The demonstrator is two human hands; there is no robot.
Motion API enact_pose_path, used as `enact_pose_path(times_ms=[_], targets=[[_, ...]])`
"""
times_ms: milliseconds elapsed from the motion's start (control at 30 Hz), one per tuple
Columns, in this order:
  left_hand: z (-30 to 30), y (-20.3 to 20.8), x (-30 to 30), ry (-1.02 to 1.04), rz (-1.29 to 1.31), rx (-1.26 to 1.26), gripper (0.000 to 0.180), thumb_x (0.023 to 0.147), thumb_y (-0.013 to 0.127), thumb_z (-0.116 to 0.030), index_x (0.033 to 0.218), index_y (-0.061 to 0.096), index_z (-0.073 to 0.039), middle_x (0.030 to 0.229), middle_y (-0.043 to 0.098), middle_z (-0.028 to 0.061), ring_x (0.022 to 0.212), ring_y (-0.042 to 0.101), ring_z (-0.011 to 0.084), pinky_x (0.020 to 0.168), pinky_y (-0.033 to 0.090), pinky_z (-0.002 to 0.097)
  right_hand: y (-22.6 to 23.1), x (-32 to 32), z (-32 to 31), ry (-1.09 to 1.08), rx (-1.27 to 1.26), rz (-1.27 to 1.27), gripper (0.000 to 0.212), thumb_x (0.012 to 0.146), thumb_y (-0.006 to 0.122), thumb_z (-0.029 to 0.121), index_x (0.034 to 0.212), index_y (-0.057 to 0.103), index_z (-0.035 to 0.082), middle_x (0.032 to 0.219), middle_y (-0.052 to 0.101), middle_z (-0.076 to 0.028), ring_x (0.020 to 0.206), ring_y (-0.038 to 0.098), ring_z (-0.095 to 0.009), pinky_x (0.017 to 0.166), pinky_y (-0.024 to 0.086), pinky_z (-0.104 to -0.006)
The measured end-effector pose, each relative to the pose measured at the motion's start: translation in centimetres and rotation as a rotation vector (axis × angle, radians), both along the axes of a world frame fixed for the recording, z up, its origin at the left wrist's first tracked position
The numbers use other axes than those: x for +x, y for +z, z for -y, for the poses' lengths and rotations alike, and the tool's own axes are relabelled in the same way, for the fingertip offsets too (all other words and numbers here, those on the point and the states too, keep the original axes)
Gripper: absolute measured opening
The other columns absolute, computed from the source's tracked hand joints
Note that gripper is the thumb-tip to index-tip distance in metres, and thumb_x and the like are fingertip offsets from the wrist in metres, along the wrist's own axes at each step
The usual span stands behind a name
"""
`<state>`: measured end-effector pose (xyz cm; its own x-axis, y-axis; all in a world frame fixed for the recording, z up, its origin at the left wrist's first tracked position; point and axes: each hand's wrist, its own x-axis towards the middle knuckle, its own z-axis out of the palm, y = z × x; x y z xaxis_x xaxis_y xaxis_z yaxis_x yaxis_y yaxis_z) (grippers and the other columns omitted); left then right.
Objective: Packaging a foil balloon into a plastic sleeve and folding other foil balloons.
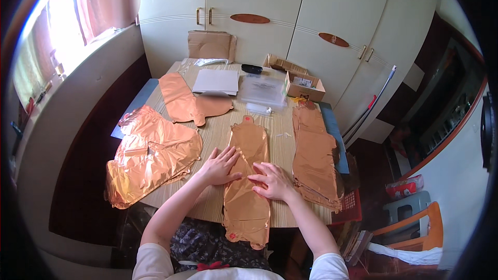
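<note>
A folded copper-coloured foil balloon [248,148] lies lengthwise before me, its lower end hanging over the table's near edge. My left hand [222,167] rests on its left side, fingers stretched out flat. On the right side of the foil lies my right hand [272,180], its fingers apart, bent slightly and pointing left. Neither hand grips anything. To the left is a crinkled pile of shiny foil balloons [150,155]. Beyond that pile lies a flat foil balloon [179,98]. A stack of folded foil balloons [314,155] lies along the right side.
On the wooden table [282,202], farther back, are white sheets [216,81], clear plastic bags [263,92], a black object [251,69] and an open cardboard box [305,86]. Small white bits [283,135] lie right of the middle foil. A wooden chair [415,228] stands at the right.
</note>
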<state>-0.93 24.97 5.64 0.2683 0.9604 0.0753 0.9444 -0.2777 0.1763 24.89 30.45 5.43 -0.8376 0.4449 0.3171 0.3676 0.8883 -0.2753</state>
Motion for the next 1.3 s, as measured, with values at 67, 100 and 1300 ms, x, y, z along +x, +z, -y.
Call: enact_pose_path(times_ms=[67,100,1300], targets=[[-0.5,0.2,-0.2,0.009,-0.037,0.008,0.088,0.089,0.045,-0.067,0.148,0.031,-0.004,0.154,0.030,0.0171,0.145,0.025,0.0307,0.114,0.020,0.0564,0.0,0.0,0.0,0.000,-0.012,0.000,0.038,0.082,0.067,0.040,0.117,0.068,0.027,0.140,0.049,-0.008,0.130,0.042,-0.026,0.109,0.034,-0.0431],[-0.8,0.2,-0.3,0.011,-0.055,0.026,0.088,0.088,0.047,-0.067,0.148,0.032,-0.004,0.154,0.031,0.0177,0.144,0.026,0.0311,0.113,0.021,0.0566,0.0,0.0,0.0,0.001,-0.008,-0.003,0.038,0.082,0.067,0.040,0.117,0.068,0.027,0.140,0.049,-0.008,0.130,0.042,-0.026,0.109,0.034,-0.0434],[-0.3,-0.9,-0.9,-0.145,-0.093,0.145,0.100,0.083,0.047,-0.075,0.147,0.032,0.001,0.152,0.031,0.0236,0.143,0.027,0.0356,0.116,0.020,0.0492,-0.3,-0.2,0.1,-0.001,0.005,0.011,0.039,0.084,0.066,0.043,0.120,0.066,0.031,0.136,0.052,-0.004,0.129,0.044,-0.028,0.109,0.032,-0.0442]])
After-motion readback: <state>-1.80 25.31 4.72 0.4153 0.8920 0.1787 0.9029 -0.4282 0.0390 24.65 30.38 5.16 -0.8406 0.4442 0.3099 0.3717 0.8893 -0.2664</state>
